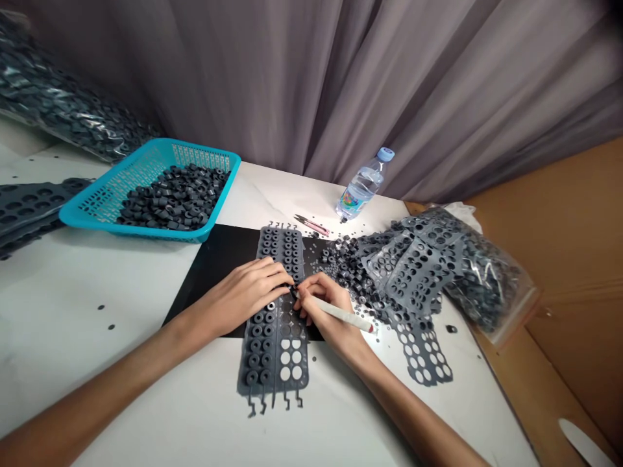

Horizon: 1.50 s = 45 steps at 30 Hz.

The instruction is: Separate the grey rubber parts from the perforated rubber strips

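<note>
A dark grey moulded rubber sheet (275, 347) lies lengthwise in front of me, with rows of raised rings on it. Its near right part has round holes through which the white table shows. My left hand (256, 285) reaches across the sheet, its fingertips closed at a small black rubber ring (293, 290); the thumb is mostly hidden. In my right hand (328, 301) is a white pen-like tool (343, 314) with a red mark at its rear end. Its front end is hidden by the fingers, which meet the left fingertips over the sheet.
A blue basket (209, 230) holds many black rings. Loose rings (357, 272) and punched sheets (413, 272) are heaped on the right, beside a clear bag (491, 279). Behind stand a water bottle (363, 185) and pink thread snips (312, 224). A black mat (209, 272) lies beneath the sheet.
</note>
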Motion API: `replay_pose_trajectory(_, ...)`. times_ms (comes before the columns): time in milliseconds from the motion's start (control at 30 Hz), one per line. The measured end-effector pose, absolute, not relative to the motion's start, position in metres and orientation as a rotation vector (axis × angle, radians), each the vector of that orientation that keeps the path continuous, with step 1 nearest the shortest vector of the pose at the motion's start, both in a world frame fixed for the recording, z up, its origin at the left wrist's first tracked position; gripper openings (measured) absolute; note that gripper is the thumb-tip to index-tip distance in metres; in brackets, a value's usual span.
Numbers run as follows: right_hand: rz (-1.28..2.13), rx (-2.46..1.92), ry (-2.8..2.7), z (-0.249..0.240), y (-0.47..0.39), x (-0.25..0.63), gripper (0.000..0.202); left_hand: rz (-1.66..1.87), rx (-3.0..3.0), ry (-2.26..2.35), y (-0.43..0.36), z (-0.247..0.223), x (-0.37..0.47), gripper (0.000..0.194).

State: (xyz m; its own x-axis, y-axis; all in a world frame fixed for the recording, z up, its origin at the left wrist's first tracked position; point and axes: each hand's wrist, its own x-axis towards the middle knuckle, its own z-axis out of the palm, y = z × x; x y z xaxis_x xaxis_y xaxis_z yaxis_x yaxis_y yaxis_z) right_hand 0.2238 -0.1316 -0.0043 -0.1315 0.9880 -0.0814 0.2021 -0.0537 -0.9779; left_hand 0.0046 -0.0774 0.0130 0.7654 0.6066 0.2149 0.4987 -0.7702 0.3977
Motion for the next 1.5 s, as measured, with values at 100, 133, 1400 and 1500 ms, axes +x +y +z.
replay_pose_trajectory(100, 1.267, -1.321, -1.422, -0.004, -0.131, 0.224, 0.006, 0.504, 2.653, 0.864, -0.078, 0.008, 0.005, 0.020)
replay_pose_trajectory(133, 1.262, -1.320, -1.423, -0.004, -0.131, 0.224, 0.005, 0.509, 2.659, 0.859, -0.079, 0.006, 0.007, 0.020)
replay_pose_trajectory(1400, 1.351, -1.275, -1.319, -0.008, -0.124, 0.247, 0.003, 0.519, 2.583, 0.935, -0.085, 0.003, 0.027, 0.027)
replay_pose_trajectory(1500, 1.363, -1.264, -1.328, -0.007, -0.124, 0.247, 0.002, 0.522, 2.578, 0.936, -0.085, 0.002, 0.026, 0.027)
